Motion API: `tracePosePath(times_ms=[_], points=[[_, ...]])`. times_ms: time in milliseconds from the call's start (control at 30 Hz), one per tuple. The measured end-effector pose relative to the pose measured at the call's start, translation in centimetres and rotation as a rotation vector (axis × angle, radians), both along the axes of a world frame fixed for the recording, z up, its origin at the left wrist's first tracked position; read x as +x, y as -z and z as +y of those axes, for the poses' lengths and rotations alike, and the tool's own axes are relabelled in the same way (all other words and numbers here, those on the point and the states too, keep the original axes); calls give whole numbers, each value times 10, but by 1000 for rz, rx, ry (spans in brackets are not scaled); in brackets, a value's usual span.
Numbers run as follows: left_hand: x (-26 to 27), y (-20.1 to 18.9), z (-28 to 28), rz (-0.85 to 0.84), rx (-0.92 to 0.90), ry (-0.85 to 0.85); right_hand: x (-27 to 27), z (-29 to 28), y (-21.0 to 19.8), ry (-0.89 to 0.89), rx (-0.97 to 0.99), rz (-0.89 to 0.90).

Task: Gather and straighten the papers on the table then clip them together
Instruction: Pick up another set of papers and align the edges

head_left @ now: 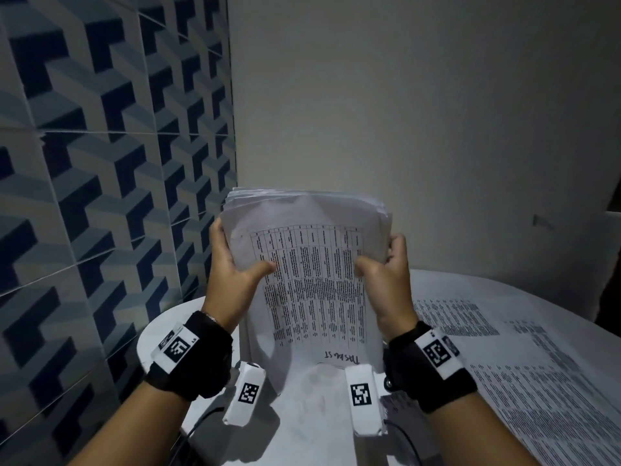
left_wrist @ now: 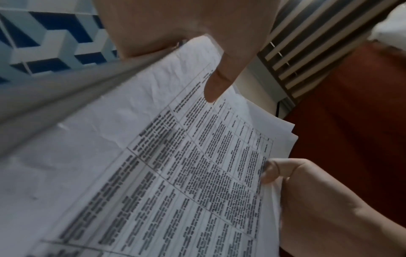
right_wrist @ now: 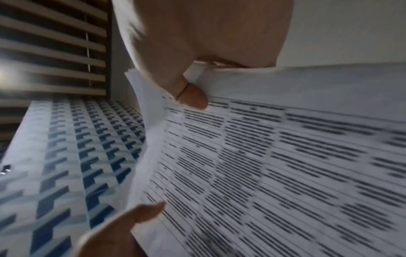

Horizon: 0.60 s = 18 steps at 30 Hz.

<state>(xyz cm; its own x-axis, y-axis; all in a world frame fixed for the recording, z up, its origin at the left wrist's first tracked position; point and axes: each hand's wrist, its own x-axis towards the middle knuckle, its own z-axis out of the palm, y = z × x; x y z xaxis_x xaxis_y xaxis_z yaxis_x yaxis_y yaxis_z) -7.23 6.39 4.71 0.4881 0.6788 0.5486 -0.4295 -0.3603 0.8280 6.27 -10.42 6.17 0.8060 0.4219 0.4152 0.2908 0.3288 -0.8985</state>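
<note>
A thick stack of printed papers (head_left: 309, 270) stands upright with its lower edge toward the white round table (head_left: 316, 418). The top sheet shows a table of text and a handwritten note near the bottom. My left hand (head_left: 242, 253) grips the stack's left edge, thumb on the front and fingers behind. My right hand (head_left: 379, 257) grips the right edge the same way. In the left wrist view my left thumb (left_wrist: 217, 83) presses on the stack (left_wrist: 175, 173). The right wrist view has my right thumb (right_wrist: 191, 97) on the stack (right_wrist: 263, 165). No clip is visible.
More loose printed sheets (head_left: 524, 381) lie spread on the table to my right. A blue patterned tiled wall (head_left: 100, 163) stands close on the left and a plain wall (head_left: 403, 112) behind the table. A dark cable (head_left: 198, 428) hangs at the table's near left edge.
</note>
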Motion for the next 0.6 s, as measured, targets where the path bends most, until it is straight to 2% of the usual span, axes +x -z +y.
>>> tracePosePath(times_ms=[133,200,300,400,500,600], points=[[0,-9,-2,24,246,-45,5,0,31,-44,-107,119],[1,-13,-3,-14,274,-40,8,2,36,-41,-113,165],[1,-3,-1,-66,82,34,11,5,41,21,-110,179],[1,26,7,22,-102,16,10,8,54,74,-123,188],[1,42,1,62,-161,18,6,10,64,54,-149,240],[3,30,-9,9,-130,50,3,14,58,51,-60,227]])
